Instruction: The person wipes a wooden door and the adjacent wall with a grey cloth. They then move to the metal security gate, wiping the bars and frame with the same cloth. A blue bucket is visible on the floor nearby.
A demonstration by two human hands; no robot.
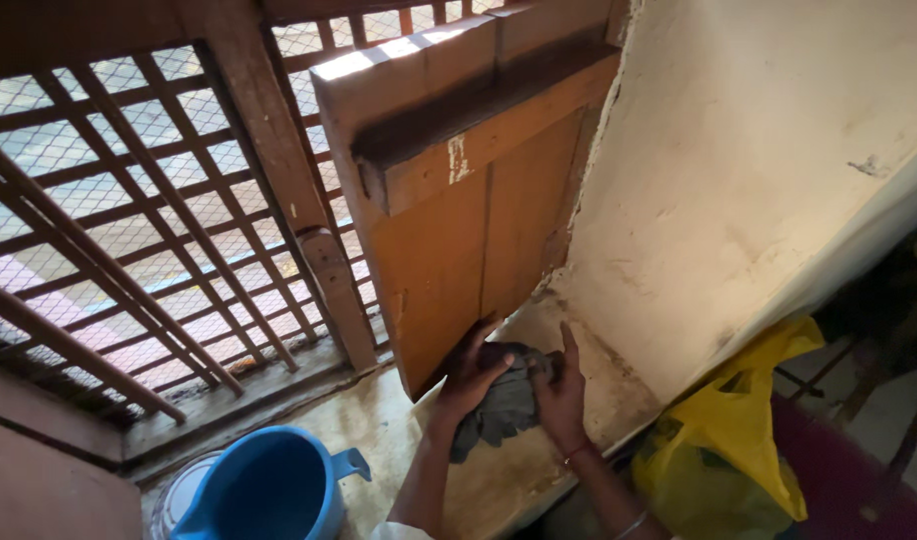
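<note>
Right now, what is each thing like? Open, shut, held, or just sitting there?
Wooden shutter: swung open.
Grey cloth: bunched up, held by both hands.
Left hand: gripping the cloth.
Right hand: pressing the cloth.
Blue jug: upright on the sill.
Yellow bag: crumpled, beside the wall.

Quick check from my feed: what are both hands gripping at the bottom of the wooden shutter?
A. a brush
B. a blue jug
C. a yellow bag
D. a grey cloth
D: the left hand and right hand both clutch a bunched grey cloth against the sill below the shutter; the blue jug and yellow bag lie untouched.
</note>
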